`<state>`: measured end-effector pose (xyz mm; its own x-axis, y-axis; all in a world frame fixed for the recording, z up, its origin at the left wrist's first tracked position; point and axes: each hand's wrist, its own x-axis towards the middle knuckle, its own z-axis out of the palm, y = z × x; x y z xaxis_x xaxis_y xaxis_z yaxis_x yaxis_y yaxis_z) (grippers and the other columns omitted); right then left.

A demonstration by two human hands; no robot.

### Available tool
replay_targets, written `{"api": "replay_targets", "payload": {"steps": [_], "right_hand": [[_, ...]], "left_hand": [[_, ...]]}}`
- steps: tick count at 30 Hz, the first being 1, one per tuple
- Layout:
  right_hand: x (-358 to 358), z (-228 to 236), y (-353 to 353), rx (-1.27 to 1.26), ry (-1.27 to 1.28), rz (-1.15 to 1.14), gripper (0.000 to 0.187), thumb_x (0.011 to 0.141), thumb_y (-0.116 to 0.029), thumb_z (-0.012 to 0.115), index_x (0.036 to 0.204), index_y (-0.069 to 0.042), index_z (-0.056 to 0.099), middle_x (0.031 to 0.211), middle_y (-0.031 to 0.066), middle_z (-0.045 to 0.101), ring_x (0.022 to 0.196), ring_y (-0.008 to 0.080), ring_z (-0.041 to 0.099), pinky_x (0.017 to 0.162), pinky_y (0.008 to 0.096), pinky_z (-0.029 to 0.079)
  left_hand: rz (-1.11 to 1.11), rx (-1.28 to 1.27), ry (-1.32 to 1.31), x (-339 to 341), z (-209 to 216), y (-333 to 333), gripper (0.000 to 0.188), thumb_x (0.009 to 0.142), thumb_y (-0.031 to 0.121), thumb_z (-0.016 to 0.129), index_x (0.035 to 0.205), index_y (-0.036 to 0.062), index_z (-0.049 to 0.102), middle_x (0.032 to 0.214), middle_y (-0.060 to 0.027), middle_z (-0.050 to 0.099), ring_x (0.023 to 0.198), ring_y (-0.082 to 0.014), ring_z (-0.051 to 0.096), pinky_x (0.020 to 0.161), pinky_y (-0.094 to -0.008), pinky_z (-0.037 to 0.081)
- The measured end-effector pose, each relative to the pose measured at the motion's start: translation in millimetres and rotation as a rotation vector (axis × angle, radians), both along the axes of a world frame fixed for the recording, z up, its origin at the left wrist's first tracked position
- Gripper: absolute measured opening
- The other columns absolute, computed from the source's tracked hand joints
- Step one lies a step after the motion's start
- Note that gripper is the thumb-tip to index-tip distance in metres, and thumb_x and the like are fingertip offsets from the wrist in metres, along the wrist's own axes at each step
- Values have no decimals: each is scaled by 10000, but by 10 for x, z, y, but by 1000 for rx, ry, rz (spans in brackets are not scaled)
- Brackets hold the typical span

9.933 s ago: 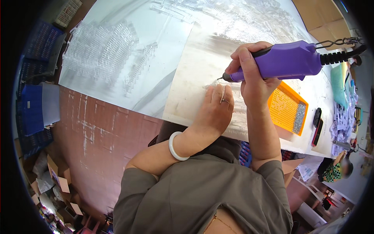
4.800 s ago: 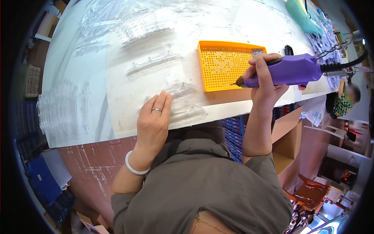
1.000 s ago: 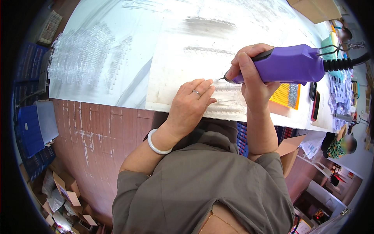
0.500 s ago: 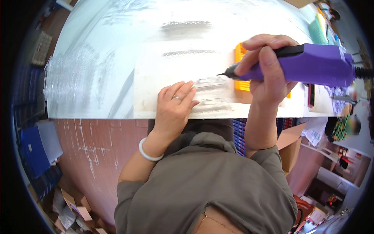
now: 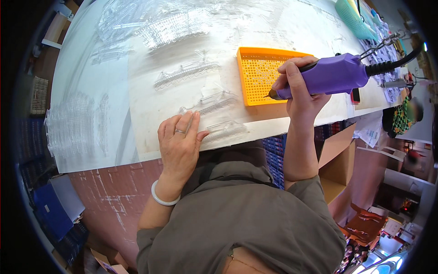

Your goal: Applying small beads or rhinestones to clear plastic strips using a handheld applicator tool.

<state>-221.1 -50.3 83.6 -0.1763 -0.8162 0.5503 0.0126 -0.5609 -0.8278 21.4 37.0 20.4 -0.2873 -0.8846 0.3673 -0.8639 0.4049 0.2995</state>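
Observation:
My right hand (image 5: 303, 93) is wrapped round a purple electric screwdriver (image 5: 340, 75) with a black nose and a cord at its rear. Its thin bit points left and down, over the front of a yellow perforated tray (image 5: 242, 86). My left hand (image 5: 177, 144), ringed and with a white bangle at the wrist, lies flat with its fingers stretched out. Its fingertips touch the left end of a clear plastic strip (image 5: 214, 102). Another clear strip (image 5: 226, 131) lies nearer me, beside the thumb. A third toothed clear strip (image 5: 187, 74) lies farther off.
Piles of clear strips lie at the table's far side (image 5: 175, 27) and left side (image 5: 75, 123). A teal basket (image 5: 353, 18) stands at the far right. Below the table's right edge is an open cardboard box (image 5: 337, 164). Another person (image 5: 404, 116) is at the right.
My right hand has brought the screwdriver from above the clear strip to over the yellow tray. My left hand stays at the strip. The view has turned, showing more of the tray.

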Motion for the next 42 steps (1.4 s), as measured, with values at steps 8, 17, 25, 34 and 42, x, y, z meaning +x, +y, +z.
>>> {"api": "replay_targets", "payload": {"steps": [8, 17, 25, 34, 42], "right_hand": [[-24, -27, 21, 47, 3, -22, 51, 862, 12, 659, 892, -2, 620, 755, 78, 668, 583, 111, 666, 472, 173, 463], [-10, -36, 36, 63, 33, -64, 46, 865, 51, 619, 898, 19, 612, 769, 100, 658, 537, 125, 614, 544, 226, 504], [-23, -50, 29, 50, -9, -48, 48, 864, 0, 664, 889, -7, 623, 753, 74, 672, 584, 116, 669, 478, 174, 475], [-16, -32, 36, 62, 29, 15, 57, 860, 50, 608, 894, 6, 595, 743, 81, 625, 528, 125, 593, 521, 232, 483], [190, 267, 64, -101, -135, 110, 103, 859, 55, 605, 931, 9, 547, 762, 138, 637, 488, 153, 582, 491, 243, 506]], "left_hand": [[0, -12, -30, -7, -24, 20, 454, 797, 207, 723, 1199, 12, 643, 1208, -78, 603, 1068, -273, 531, 945, -406, 405], [5, -8, -27, 2, -22, 31, 460, 798, 209, 722, 1206, 15, 639, 1212, -74, 603, 1069, -276, 530, 952, -407, 401], [3, -20, -14, -15, -33, 29, 457, 802, 209, 718, 1205, 10, 636, 1217, -76, 603, 1065, -274, 535, 947, -404, 401], [23, -12, -10, 17, -49, 36, 459, 811, 261, 714, 1189, 10, 644, 1202, -72, 609, 1096, -242, 539, 971, -425, 388], [17, -36, 45, 64, -60, 95, 468, 765, 226, 737, 1166, 1, 647, 1240, -103, 610, 1110, -306, 546, 977, -433, 427]]}}
